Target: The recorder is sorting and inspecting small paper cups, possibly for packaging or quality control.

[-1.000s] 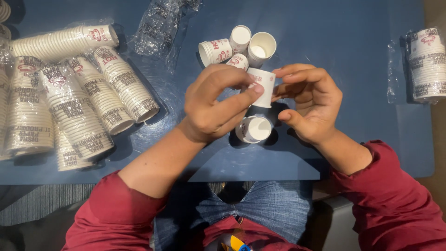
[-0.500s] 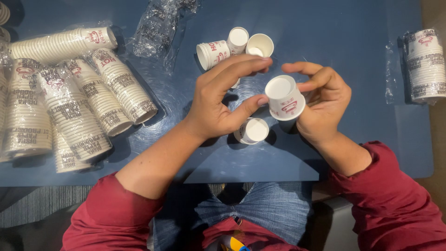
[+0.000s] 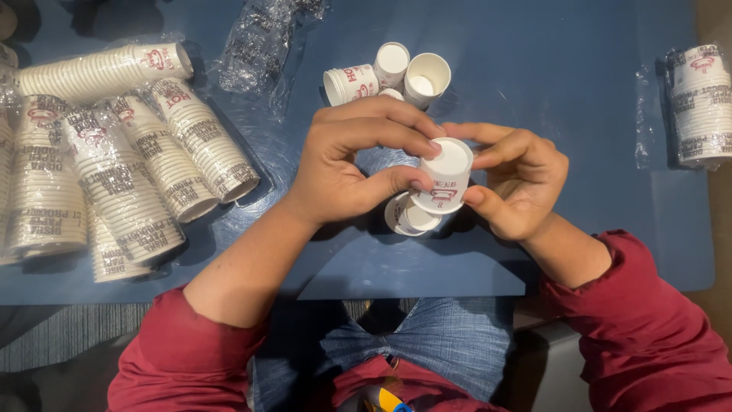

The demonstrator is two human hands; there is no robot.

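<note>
Both my hands hold one small white paper cup (image 3: 446, 177) with red print, turned upside down above the blue table (image 3: 579, 99). My left hand (image 3: 358, 160) grips it from the left with thumb and fingers. My right hand (image 3: 515, 179) pinches it from the right. Just below it another small cup (image 3: 408, 216) lies on its side on the table. Three more loose cups (image 3: 389, 72) sit beyond my hands, one lying on its side, one upright and open.
Several long stacks of paper cups (image 3: 114, 175) in clear wrap lie at the left. An empty crumpled plastic wrapper (image 3: 263, 42) lies at the top centre. Another wrapped stack (image 3: 700, 103) sits at the right edge. The table's front edge runs near my lap.
The cup was held on its side between both hands; it has been turned bottom up and brought slightly lower, with both hands still on it.
</note>
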